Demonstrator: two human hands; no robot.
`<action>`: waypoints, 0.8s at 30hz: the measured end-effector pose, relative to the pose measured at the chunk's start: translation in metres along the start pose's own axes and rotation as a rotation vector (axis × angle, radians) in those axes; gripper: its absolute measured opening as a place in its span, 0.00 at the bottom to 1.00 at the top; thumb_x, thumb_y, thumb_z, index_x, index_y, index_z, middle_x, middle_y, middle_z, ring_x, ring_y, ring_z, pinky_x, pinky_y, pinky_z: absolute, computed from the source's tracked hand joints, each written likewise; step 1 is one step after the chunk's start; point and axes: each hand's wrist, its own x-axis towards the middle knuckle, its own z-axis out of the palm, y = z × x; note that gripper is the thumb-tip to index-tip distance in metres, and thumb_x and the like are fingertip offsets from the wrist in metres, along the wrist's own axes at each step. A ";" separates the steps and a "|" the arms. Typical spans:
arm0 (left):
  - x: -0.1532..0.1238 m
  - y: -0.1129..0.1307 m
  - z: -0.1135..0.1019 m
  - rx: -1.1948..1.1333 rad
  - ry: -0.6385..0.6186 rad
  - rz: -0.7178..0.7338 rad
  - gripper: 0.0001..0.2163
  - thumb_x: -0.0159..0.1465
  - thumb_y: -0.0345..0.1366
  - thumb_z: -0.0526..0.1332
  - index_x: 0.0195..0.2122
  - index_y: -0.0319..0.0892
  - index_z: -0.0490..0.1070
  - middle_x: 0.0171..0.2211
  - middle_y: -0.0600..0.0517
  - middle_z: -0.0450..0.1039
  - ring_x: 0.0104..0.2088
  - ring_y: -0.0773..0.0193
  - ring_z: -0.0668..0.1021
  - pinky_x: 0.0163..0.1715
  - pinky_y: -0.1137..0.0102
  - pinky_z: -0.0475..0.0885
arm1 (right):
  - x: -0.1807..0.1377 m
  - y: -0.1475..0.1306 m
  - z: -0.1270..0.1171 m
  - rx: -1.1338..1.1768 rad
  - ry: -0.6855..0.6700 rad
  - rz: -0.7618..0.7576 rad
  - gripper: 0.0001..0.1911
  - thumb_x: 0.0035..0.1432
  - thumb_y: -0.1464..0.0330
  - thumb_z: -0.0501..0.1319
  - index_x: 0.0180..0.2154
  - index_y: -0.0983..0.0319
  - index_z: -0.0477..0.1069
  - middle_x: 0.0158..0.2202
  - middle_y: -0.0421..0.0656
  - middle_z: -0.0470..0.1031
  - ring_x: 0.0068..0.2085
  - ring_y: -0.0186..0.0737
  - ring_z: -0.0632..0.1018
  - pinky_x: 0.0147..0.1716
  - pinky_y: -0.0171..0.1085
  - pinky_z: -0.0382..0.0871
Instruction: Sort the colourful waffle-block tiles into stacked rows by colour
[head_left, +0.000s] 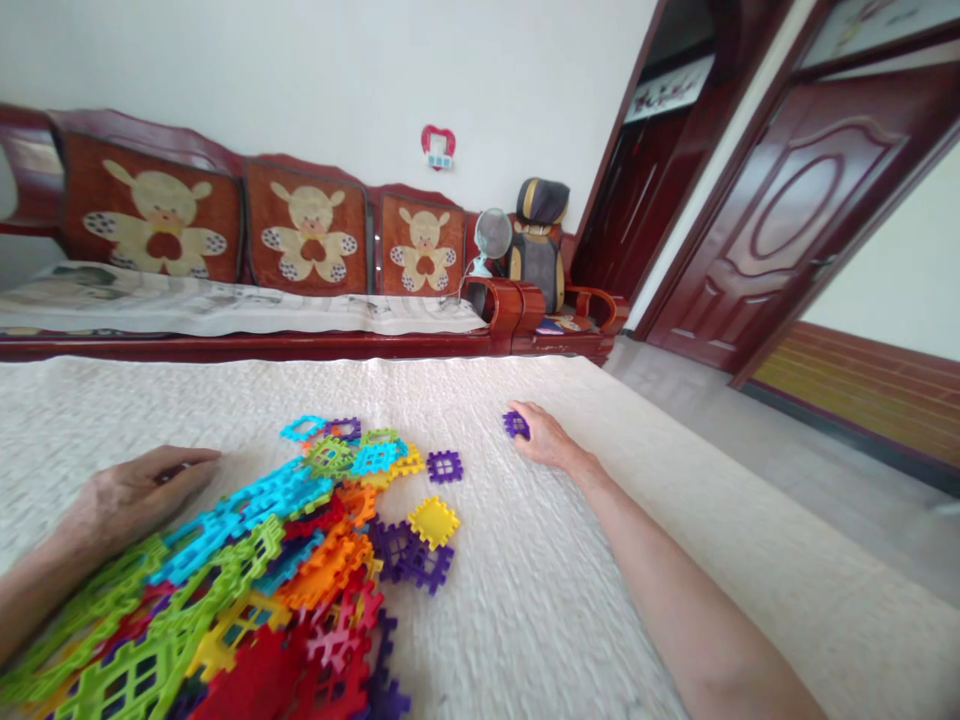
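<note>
A heap of flat plastic interlocking tiles (247,590) in green, blue, orange, red, yellow and purple lies on a cream textured cover (525,600). My right hand (544,437) reaches far forward, its fingers closed on a small purple tile (516,425) that rests on the cover. My left hand (139,492) lies flat on the cover at the left edge of the heap, fingers stretched out and holding nothing. A loose purple tile (444,466) and a yellow tile (433,521) lie between the heap and my right hand.
Behind the cover stands a red wooden sofa (300,345) with bear-pattern back cushions. A small fan (491,240) and a bag (538,245) sit at its right end. Dark wooden doors (795,210) are at the right, with bare floor (825,480) beside the cover.
</note>
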 end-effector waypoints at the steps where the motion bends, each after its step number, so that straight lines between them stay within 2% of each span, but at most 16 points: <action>1: -0.001 0.002 -0.001 0.000 -0.004 -0.001 0.27 0.45 0.58 0.53 0.37 0.48 0.77 0.41 0.53 0.80 0.42 0.53 0.79 0.46 0.64 0.73 | -0.001 0.009 0.000 0.006 0.024 0.049 0.33 0.44 0.76 0.57 0.56 0.63 0.63 0.52 0.51 0.70 0.51 0.45 0.72 0.54 0.45 0.64; 4: -0.002 0.004 -0.003 0.000 -0.010 -0.002 0.26 0.45 0.58 0.52 0.36 0.49 0.77 0.40 0.54 0.80 0.43 0.52 0.79 0.47 0.62 0.73 | -0.005 0.026 -0.002 0.073 0.025 0.146 0.33 0.46 0.75 0.57 0.57 0.63 0.62 0.54 0.50 0.70 0.54 0.45 0.72 0.56 0.47 0.63; 9: 0.000 -0.002 0.000 -0.018 0.006 0.014 0.24 0.46 0.57 0.54 0.36 0.50 0.77 0.40 0.55 0.80 0.41 0.53 0.80 0.48 0.63 0.73 | -0.007 0.028 -0.006 0.092 -0.006 0.159 0.35 0.44 0.74 0.59 0.57 0.62 0.62 0.59 0.50 0.66 0.59 0.46 0.67 0.60 0.46 0.59; 12: 0.001 -0.004 0.001 -0.012 0.006 0.013 0.24 0.46 0.58 0.54 0.36 0.51 0.77 0.39 0.55 0.80 0.41 0.53 0.80 0.48 0.63 0.73 | -0.004 0.026 -0.009 0.045 -0.074 0.182 0.30 0.45 0.74 0.59 0.54 0.61 0.66 0.54 0.49 0.71 0.54 0.45 0.71 0.57 0.45 0.62; 18: 0.001 -0.002 0.001 -0.014 0.024 0.026 0.24 0.46 0.57 0.54 0.36 0.49 0.77 0.39 0.54 0.80 0.40 0.54 0.80 0.45 0.66 0.74 | 0.014 0.026 -0.018 -0.060 -0.194 0.117 0.26 0.42 0.73 0.61 0.48 0.62 0.71 0.44 0.46 0.74 0.44 0.42 0.74 0.47 0.39 0.68; 24: 0.002 -0.009 0.004 -0.009 0.017 0.055 0.26 0.47 0.57 0.54 0.38 0.47 0.77 0.40 0.54 0.80 0.40 0.57 0.80 0.42 0.69 0.73 | 0.037 0.024 -0.010 0.001 -0.112 0.091 0.28 0.42 0.75 0.59 0.49 0.64 0.69 0.47 0.48 0.73 0.47 0.43 0.74 0.51 0.41 0.66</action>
